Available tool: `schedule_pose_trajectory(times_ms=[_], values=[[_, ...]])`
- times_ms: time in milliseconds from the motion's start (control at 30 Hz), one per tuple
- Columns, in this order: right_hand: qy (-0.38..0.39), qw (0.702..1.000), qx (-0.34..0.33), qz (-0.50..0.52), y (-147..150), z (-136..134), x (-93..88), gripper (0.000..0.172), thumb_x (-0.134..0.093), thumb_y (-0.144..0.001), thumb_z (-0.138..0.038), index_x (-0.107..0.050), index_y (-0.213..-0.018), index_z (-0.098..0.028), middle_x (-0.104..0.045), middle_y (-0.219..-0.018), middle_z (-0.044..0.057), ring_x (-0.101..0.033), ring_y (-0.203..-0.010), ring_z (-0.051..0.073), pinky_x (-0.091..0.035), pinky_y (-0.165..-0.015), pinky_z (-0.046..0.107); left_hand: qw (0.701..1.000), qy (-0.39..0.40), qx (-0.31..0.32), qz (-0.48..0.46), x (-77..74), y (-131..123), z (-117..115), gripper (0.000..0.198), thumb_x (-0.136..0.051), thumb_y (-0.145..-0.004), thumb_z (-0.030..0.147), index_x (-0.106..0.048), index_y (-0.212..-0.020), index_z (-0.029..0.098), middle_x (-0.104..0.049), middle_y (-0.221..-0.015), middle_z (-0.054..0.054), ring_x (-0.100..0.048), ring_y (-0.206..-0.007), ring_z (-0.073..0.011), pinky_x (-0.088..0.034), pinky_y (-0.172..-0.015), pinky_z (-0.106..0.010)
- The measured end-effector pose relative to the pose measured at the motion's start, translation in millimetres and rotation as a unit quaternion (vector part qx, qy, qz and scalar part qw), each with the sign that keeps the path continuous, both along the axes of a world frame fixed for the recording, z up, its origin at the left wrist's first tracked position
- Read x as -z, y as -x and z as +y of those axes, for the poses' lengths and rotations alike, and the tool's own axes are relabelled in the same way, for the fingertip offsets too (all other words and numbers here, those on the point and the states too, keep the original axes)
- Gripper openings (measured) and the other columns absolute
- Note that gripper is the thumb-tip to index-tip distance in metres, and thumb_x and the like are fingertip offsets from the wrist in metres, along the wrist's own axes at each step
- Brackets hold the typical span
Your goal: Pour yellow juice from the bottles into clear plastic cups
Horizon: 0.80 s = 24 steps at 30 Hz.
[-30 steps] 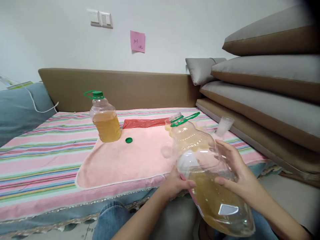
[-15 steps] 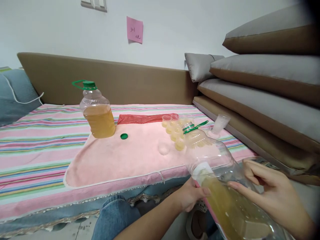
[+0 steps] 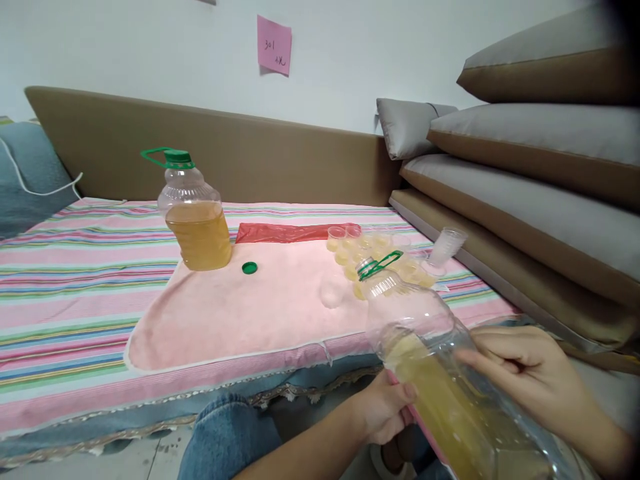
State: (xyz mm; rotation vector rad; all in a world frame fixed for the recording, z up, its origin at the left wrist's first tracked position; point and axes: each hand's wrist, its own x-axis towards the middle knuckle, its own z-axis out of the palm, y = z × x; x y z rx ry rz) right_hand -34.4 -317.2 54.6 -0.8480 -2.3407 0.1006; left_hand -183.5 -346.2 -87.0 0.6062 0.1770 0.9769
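Note:
Both my hands hold a large clear plastic bottle (image 3: pixel 440 387), tilted with its uncapped neck up and to the left, part full of yellowish liquid. My left hand (image 3: pixel 383 407) grips its lower left side, fingers wrapped at the edge. My right hand (image 3: pixel 525 373) is closed round the far right side, its fingers partly hidden. A green carrying loop hangs off the neck. Just beyond the neck stand several small clear cups (image 3: pixel 345 253) with yellowish liquid. One clear cup (image 3: pixel 330 291) stands nearer, apart from that group, seemingly without liquid.
A second bottle (image 3: pixel 200 233) with a green cap stands at left. Close to it lies a loose green cap (image 3: pixel 249 267). A red plastic strip (image 3: pixel 285 233) lies behind the pink mat (image 3: pixel 215 327). Stacked clear cups (image 3: pixel 447 245) lean near the grey cushions (image 3: pixel 530 187) at right.
The bottle's neck has shifted slightly left and down, and its liquid has moved nearer the shoulder. Both hands keep hold of it. The camera view has shifted a little.

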Motion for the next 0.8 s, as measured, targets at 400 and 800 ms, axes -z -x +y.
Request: schedule_pose_trajectory(times_ms=[400,800], values=[[0.185,0.983,-0.003,0.015,16,20,-6.7,0.048,-0.039,-0.096,-0.039,-0.016,-0.057,-0.023,-0.017,-0.052,-0.005,-0.018,-0.045,0.008,-0.016,-0.041,0.025,0.998,0.036,-0.010,-0.040,12.1,-5,-3,0.080,-0.081,-0.059,0.062,-0.065,-0.124,0.020,-0.067,-0.125,-0.012,-0.056,-0.126,-0.0316,-0.046,-0.098,-0.039],[0.238,0.971,0.007,-0.024,23,32,-15.1,0.055,-0.036,-0.094,-0.054,-0.017,-0.053,-0.023,-0.017,-0.051,-0.005,-0.017,-0.046,0.009,-0.015,-0.041,0.026,0.996,0.048,-0.021,-0.065,5.0,-11,-2,0.077,-0.080,-0.055,0.066,-0.069,-0.118,0.024,-0.069,-0.123,-0.008,-0.055,-0.127,-0.0331,-0.046,-0.099,-0.038]])
